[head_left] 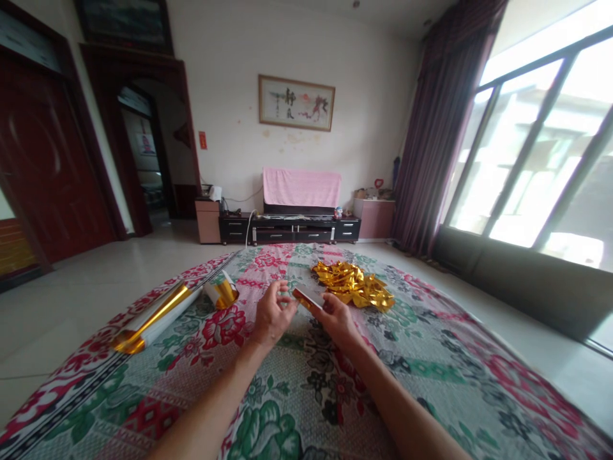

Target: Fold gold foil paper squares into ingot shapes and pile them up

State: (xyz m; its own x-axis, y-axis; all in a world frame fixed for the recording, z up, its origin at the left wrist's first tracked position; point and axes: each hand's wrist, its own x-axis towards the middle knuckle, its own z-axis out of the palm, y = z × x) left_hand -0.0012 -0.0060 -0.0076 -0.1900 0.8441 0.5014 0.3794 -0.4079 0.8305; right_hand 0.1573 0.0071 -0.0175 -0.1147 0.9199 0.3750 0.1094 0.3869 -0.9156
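Observation:
My right hand (339, 317) pinches a folded piece of gold foil paper (307, 299) with a pale edge, above the flowered cloth. Close to that paper's left end is my left hand (275, 313), fingers apart and nothing held in them; whether its thumb touches the paper I cannot tell. Beyond my right hand lies a pile of folded gold foil pieces (357, 286). To the left of my hands, a long loose roll of gold foil paper (160, 316) rests with its white side partly outward. A smaller curled gold sheet (223, 292) sits between that roll and my left hand.
The flowered cloth (268, 428) covers the broad surface in front of me. Farther off stand a low black TV cabinet (292, 234) and a pink-covered television (301, 186). Windows (517, 153) and a purple curtain (426, 134) are on the right, a red door (48, 147) on the left.

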